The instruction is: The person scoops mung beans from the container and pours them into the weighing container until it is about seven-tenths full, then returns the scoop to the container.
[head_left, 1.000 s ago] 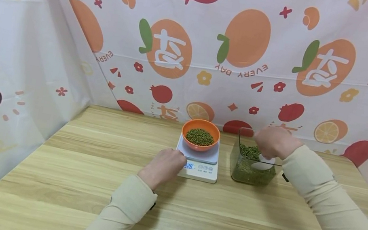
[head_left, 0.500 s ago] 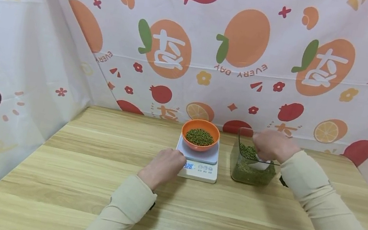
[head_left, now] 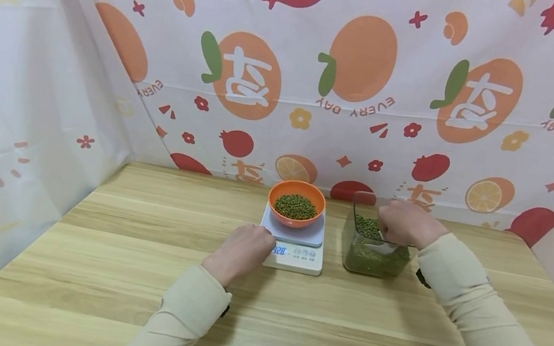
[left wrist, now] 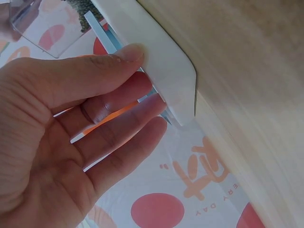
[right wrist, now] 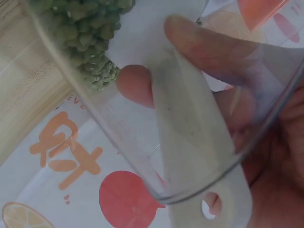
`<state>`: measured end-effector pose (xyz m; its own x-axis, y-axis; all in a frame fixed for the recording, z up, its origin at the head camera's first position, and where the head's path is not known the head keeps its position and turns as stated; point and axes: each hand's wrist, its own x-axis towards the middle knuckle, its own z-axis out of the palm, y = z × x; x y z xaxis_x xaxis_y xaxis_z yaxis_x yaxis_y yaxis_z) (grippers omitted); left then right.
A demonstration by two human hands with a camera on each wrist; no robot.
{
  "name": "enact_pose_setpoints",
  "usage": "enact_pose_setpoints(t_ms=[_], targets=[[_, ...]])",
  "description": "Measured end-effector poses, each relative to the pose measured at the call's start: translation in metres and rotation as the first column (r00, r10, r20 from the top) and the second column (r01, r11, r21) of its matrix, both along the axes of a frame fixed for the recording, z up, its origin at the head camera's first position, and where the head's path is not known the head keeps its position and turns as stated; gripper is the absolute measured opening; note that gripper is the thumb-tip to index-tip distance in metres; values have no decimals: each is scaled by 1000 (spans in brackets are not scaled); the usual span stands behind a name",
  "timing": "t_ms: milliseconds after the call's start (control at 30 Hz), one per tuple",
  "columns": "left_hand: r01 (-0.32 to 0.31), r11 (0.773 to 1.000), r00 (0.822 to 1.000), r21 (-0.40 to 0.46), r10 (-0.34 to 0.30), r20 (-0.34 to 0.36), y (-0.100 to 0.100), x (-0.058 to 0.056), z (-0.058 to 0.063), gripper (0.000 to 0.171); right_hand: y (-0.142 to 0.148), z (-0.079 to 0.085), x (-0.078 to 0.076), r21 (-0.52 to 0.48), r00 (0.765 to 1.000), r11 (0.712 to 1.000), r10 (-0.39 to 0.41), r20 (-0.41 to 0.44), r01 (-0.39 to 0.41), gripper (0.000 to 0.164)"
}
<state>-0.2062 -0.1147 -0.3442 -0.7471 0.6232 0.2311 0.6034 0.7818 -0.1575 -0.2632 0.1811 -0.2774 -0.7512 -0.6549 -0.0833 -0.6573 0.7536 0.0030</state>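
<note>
My right hand (head_left: 406,223) grips a white plastic scoop (head_left: 382,249) inside a clear container (head_left: 350,254) of green mung beans (head_left: 367,227). The right wrist view shows thumb and fingers around the scoop's handle (right wrist: 190,123), which has a hole at its end; the container wall stands in front. My left hand (head_left: 242,252) is at the front left corner of a white kitchen scale (head_left: 297,262), its thumb and relaxed fingertips touching the scale's edge (left wrist: 166,66). On the scale's platform sits an orange bowl (head_left: 293,223) partly filled with mung beans. The hand covers part of the display.
Scale and container stand side by side near the back edge of a wooden table (head_left: 282,335), with a narrow gap between them. A fruit-print curtain (head_left: 349,142) hangs right behind them. Another curtain (head_left: 53,115) borders the left side.
The scoop has moved slightly left and shows less above the beans in the container. My left hand stays at the scale. The head view has shifted a little.
</note>
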Motion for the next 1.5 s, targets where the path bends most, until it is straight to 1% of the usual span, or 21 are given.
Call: enact_pose_setpoints(t_ms=[267,500,767,967,1133,1333,1500], targets=[[3,1000,1000,12,-3,-5,-1,0,1,12,-2,-1,-4,6,1000,1000,11,-21,-10,31],[10,1000,1000,15,-10,1,-1,-1,0,15,-4,-1,-5,9,1000,1000,3,20,-3,36],[3,1000,1000,25,-3,20,-1,-1,0,14,-3,-2,-6,-27,1000,999,27,16,-26,36],[7,999,1000,37,-8,25,-2,-1,-1,15,-3,-3,-7,-20,1000,1000,8,27,-7,33],[8,999,1000,33,-8,15,-2,-2,-1,14,-3,-5,-8,-41,999,999,1,37,0,33],[11,999,1000,47,-12,20,-3,-2,0,15,-4,-6,-8,-75,1000,997,-13,22,15,35],[11,999,999,40,-12,30,-1,-2,0,15,-4,-11,-9,-56,999,998,-34,2,34,32]])
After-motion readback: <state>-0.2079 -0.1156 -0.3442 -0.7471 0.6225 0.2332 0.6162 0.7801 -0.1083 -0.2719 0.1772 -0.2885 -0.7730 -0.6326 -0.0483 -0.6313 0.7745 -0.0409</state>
